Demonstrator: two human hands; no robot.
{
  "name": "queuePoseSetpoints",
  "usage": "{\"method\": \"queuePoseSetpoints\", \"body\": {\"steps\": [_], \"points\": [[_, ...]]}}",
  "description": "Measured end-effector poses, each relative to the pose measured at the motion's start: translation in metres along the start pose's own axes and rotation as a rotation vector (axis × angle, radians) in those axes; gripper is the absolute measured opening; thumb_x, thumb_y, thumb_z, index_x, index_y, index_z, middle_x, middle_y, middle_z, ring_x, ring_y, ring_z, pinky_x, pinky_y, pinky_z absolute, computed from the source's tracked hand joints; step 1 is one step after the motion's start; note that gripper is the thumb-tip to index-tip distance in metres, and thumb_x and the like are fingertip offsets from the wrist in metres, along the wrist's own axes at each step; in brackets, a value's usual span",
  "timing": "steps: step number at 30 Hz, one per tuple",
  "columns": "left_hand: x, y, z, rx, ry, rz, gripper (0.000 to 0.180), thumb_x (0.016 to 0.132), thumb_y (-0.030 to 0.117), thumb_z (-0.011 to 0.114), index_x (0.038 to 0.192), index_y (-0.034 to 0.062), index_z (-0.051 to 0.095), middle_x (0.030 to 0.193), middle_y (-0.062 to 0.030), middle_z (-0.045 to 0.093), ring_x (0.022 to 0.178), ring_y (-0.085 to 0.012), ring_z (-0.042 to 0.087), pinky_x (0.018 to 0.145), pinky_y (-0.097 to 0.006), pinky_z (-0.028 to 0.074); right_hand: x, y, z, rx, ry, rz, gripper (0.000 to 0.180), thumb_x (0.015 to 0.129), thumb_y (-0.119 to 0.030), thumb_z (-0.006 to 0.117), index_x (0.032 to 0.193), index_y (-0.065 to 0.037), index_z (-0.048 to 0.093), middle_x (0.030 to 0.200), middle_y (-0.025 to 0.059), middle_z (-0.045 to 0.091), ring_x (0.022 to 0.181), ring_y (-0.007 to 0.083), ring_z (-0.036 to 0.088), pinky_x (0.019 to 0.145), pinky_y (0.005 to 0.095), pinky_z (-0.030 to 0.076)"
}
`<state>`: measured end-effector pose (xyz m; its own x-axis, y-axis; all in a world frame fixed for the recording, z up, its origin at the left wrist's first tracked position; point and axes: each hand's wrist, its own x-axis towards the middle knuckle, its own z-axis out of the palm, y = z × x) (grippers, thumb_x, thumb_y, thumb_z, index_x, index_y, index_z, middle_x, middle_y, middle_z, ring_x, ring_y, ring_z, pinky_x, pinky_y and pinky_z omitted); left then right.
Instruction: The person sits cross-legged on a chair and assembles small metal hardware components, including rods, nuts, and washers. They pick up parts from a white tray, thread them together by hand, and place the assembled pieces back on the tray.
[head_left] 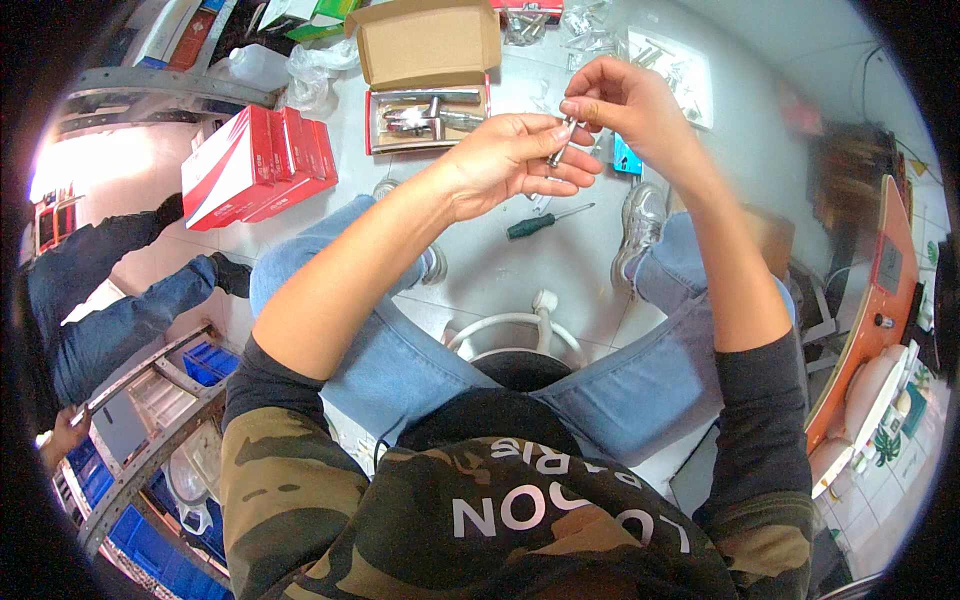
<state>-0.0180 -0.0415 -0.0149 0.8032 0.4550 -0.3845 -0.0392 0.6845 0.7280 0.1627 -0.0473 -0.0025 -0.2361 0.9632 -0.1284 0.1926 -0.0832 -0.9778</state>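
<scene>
Camouflage fabric is wrapping the person's sleeves (285, 485), and faded, creased denim jeans (415, 365) are stretching over parted knees. Between them a smooth white ring (500, 319) is curving. Farther out, a green-handled screwdriver (530, 226) with a thin metal shaft is lying flat. Above it both hands are meeting on a slim, shiny metal pin (559, 153), held up off the floor. The right hand (620, 95) is pinching its upper end between thumb and fingertip; the left hand (520, 160) is turning its palm up, fingers loosely spread behind the pin, though whether its thumb is gripping one cannot tell.

At the left, a metal rack (150, 470) is holding blue bins (208, 362). Beyond, glossy red-and-white boxes (262, 165) are standing in a row, and an open carton (430, 45), brown inside its lid, is holding chromed fittings (435, 115). A white tray (703, 105) is carrying small metal parts.

Pale, tiled floor (490, 270) is spreading beneath everything. At far left another person in dark trousers (130, 325) is sitting.
</scene>
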Motion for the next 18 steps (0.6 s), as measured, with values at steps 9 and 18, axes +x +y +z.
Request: {"method": "queuePoseSetpoints", "body": {"steps": [9, 18], "points": [[-0.018, 0.053, -0.056, -0.241, 0.447, 0.382, 0.030, 0.087, 0.015, 0.046, 0.111, -0.0035, 0.043, 0.109, -0.0208, 0.051, 0.098, -0.0257, 0.055, 0.084, -0.035, 0.048, -0.001, 0.000, -0.008, -0.072, 0.187, -0.035, 0.030, 0.084, -0.030, 0.052, 0.099, -0.005, 0.056, 0.080, 0.0060, 0.062, 0.064, 0.0100, 0.057, 0.057, 0.0207, 0.045], [-0.076, 0.079, -0.091, -0.404, 0.448, 0.683, 0.028, 0.088, 0.012, 0.044, 0.109, -0.0054, 0.043, 0.102, -0.0163, 0.055, 0.092, -0.0218, 0.057, 0.077, -0.030, 0.051, 0.003, 0.016, 0.000, -0.184, 0.100, 0.104, 0.027, 0.082, -0.026, 0.054, 0.098, -0.004, 0.056, 0.081, 0.0059, 0.062, 0.065, 0.0110, 0.057, 0.057, 0.0226, 0.046]]}}
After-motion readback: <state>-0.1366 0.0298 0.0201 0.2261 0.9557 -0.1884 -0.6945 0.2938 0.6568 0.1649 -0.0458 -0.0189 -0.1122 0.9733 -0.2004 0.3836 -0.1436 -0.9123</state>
